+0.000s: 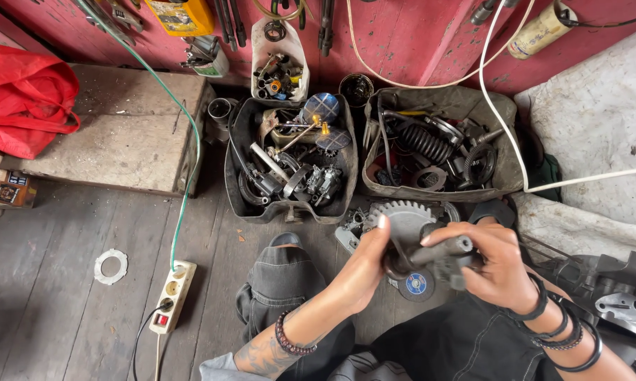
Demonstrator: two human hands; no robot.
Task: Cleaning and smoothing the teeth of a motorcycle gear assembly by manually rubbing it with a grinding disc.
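the person sits on the plank floor (64,233) with an angle grinder (441,259) raised over the lap, its blue-labelled disc (416,284) facing down. the right hand (498,264) wraps tight around the grinder body to steady it, while the left hand (366,264) pinches at the disc hub, thumb up (what the fingers press is hidden). a toothed gear wheel (406,215) lies just behind, and two tubs of parts (290,166) sit near for easy reach. a power strip (173,295) rests well apart.

Single head-worn camera looks steeply down, close above lap and workshop floor (64,296)
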